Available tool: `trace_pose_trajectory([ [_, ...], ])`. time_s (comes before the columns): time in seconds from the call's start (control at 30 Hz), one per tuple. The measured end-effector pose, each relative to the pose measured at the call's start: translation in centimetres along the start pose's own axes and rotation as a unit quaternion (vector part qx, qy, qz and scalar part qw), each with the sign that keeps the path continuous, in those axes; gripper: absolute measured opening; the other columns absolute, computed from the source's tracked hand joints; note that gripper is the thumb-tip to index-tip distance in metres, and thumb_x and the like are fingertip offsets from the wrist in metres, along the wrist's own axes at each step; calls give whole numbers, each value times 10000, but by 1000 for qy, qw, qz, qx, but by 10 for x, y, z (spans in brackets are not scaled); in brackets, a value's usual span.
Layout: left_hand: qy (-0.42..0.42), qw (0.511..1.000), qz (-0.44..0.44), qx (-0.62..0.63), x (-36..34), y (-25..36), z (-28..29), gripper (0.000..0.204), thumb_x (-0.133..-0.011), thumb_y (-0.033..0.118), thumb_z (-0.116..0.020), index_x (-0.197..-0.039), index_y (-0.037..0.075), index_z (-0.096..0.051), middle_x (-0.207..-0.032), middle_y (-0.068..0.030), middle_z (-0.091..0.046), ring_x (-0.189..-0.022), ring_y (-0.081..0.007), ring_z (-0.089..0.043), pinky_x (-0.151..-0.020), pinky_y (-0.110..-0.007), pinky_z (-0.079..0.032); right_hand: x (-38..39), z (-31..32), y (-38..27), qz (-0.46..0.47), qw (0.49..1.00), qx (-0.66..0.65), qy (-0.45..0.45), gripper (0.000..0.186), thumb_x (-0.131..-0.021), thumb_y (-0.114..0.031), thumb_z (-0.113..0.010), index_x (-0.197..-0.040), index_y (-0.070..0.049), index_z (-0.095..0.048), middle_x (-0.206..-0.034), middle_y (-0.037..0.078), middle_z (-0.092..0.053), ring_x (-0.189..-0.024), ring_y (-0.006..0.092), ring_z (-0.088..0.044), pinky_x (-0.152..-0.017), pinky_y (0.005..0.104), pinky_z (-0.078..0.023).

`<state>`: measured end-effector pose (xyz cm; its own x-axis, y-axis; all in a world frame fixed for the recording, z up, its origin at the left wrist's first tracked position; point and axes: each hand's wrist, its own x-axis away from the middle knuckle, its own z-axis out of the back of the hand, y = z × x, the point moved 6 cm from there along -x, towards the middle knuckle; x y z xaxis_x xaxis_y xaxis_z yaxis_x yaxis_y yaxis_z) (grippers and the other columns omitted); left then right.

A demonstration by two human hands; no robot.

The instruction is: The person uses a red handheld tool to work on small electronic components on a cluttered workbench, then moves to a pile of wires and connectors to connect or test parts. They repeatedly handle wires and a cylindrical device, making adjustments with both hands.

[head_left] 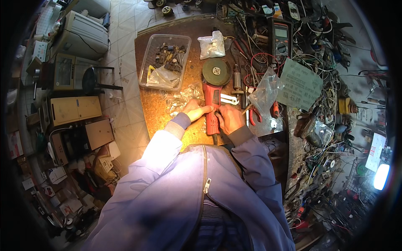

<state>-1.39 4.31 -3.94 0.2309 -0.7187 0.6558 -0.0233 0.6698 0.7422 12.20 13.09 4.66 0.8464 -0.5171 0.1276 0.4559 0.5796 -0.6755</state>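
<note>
A red angle grinder (212, 118) lies on the wooden workbench (161, 109), its green-grey disc (216, 71) pointing away from me and its cord end towards me. My left hand (194, 111) is at the grinder's left side, thumb stretched against the body and the other fingers partly hidden. At the right side my right hand (230, 119) is closed, with curled fingertips against the casing. Whatever those fingers pinch is too small to make out. Beside my left hand lies a crumpled clear plastic bag (184, 98). A white open-ended piece (229, 99) lies just beyond my right hand.
A clear plastic tub (186, 58) of small parts stands far left on the bench, near a white bag (212, 44). To the right lie red-handled pliers (255, 116), a plastic bag (266, 90), a multimeter (281, 37), a printed sheet (300, 83) and tangled cables.
</note>
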Motion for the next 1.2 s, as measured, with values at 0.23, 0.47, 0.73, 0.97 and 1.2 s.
trace_pose_trajectory([
  [0.23, -8, 1000, 1, 9, 5, 9, -2, 511, -809, 315, -715, -1104, -97, -647, -1020, -178, -689, -967, -212, -633, -901, -320, -473, -5, 3, -4, 27, 1000, -9, 10, 268, -814, -110, -621, -1072, -57, -676, -848, 221, -628, -790, 404, -617, -678, 476, -495],
  [0.47, 21, 1000, -18, 8, 4, 6, 3, 527, -780, 292, -728, -1065, -141, -634, -1001, -240, -685, -951, -267, -667, -872, -347, -506, 2, 1, -4, 10, 999, -25, 34, 168, -814, -120, -650, -961, -40, -645, -859, 190, -612, -815, 403, -602, -700, 473, -486],
  [0.73, 1, 1000, -8, 12, 6, 7, 1, 541, -807, 333, -712, -1110, -109, -637, -1032, -191, -685, -974, -228, -637, -901, -333, -474, 5, -4, 8, 23, 998, -50, 29, 166, -810, -92, -647, -962, -29, -664, -857, 196, -606, -818, 404, -597, -704, 460, -483],
  [0.97, -8, 1000, 7, -17, 7, 10, 0, 539, -827, 350, -690, -1128, -94, -635, -1042, -178, -680, -983, -216, -625, -909, -325, -461, 6, -2, 8, 30, 997, -68, 28, 160, -814, -67, -629, -961, -13, -663, -861, 202, -603, -820, 405, -594, -713, 455, -484],
  [1.2, -14, 1000, 19, -2, 12, 19, -2, 504, -841, 340, -682, -1125, -75, -640, -1029, -129, -674, -956, -178, -598, -886, -304, -450, 5, -8, 18, 35, 996, -83, 12, 185, -795, -47, -629, -973, -2, -646, -871, 199, -609, -846, 402, -592, -736, 456, -488],
])
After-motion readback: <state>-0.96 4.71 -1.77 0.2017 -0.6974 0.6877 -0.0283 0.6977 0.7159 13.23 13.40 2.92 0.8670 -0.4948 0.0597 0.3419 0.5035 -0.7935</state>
